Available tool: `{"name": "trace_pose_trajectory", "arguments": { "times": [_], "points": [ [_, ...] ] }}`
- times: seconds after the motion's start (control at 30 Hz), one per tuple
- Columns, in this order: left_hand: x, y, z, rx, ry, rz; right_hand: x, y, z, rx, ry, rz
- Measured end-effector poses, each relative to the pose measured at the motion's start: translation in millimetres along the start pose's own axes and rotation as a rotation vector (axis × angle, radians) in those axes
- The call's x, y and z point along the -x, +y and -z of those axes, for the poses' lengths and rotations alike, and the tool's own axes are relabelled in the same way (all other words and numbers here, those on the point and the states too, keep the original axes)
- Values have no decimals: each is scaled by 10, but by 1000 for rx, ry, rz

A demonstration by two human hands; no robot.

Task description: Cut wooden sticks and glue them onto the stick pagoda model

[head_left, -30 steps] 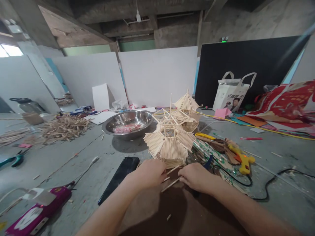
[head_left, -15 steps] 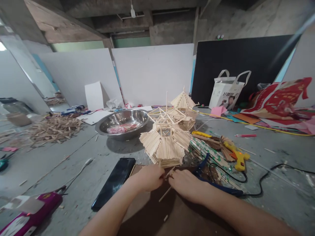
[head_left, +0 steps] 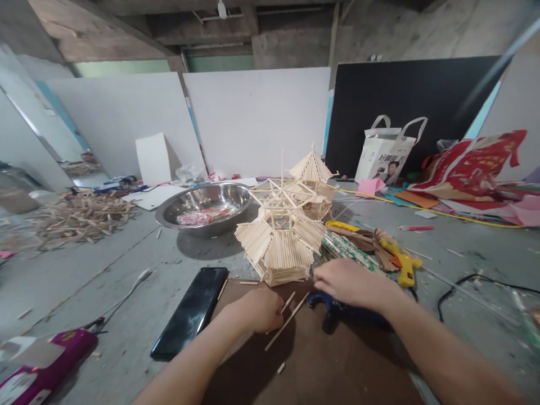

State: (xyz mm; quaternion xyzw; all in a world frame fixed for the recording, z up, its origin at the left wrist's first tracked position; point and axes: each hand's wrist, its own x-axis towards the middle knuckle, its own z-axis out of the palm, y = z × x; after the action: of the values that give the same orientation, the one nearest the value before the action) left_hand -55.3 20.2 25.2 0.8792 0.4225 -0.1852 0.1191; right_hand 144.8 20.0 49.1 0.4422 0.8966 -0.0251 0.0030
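A pagoda model built of thin wooden sticks stands on the grey floor, with a smaller stick tower behind it. My left hand rests curled on a brown board, pinching a short wooden stick; a longer stick lies beside it. My right hand lies over a dark blue tool just right of the model, fingers bent over it.
A black phone lies left of the board. A steel bowl, a yellow glue gun with black cable, a heap of sticks, a pink device and bags surround the spot.
My right hand has left the sticks in front of the model and moved right onto the blue tool. My left hand drew back slightly toward me, keeping its stick.
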Motion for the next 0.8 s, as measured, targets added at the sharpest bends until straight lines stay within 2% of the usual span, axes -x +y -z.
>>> {"name": "trace_pose_trajectory", "arguments": {
  "times": [0.07, 0.13, 0.23, 0.3, 0.47, 0.67, 0.8],
  "points": [
    [-6, 7, -7, 12, 12, -7, 32, 234, 83, 5, -17, -108],
    [-6, 16, -11, 12, 25, -9, 8, 448, 67, 22, -28, -245],
    [0, 36, -14, 1, 47, 9, -108, 668, -103, 63, -50, -401],
    [5, 46, -16, 3, 55, 11, -189, 728, -230, 65, -52, -434],
    [12, 58, -23, 9, 57, 4, -232, 593, -325, 26, -42, -397],
    [1, 134, -78, 22, 107, -40, -82, 212, -311, -129, -22, -130],
    [-7, 217, -147, -13, 155, -33, -23, 90, -351, -141, -30, -154]
  ]
}}
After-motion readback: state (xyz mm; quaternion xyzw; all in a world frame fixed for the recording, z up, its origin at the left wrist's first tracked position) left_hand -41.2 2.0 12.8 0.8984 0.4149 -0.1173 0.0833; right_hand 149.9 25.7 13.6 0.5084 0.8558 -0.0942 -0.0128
